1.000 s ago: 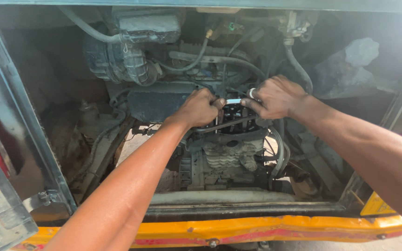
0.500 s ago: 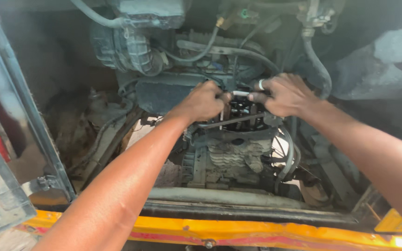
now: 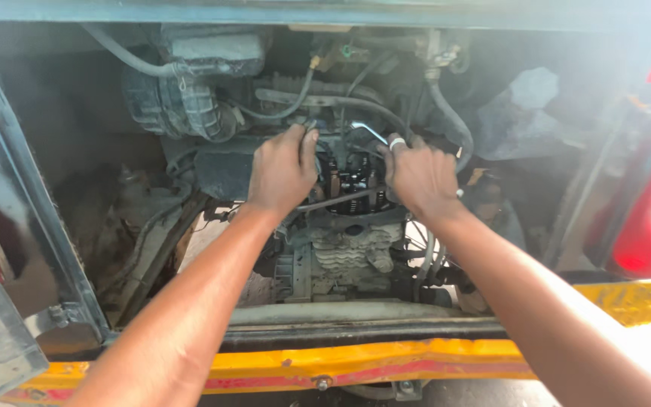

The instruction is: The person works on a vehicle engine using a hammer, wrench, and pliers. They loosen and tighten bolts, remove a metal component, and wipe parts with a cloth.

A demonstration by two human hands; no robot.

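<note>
**No packages, labels, signs or screens**

Engine bay open, viewed from above. No package, label, sign or screen can be made out anywhere in it. Surfaces are bare metal, hoses and grime; anything small enough to be a tag is too blurred to tell.

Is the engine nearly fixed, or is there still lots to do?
Done: the engine's top already lies open, its springs showing. In hand: the right hand grips a shiny metal wrench above that opening, and the left hand presses on the parts beside it. Left: the opening has no cover on it, and the hoses and wires around it hang loose, so it looks only partway.
</note>
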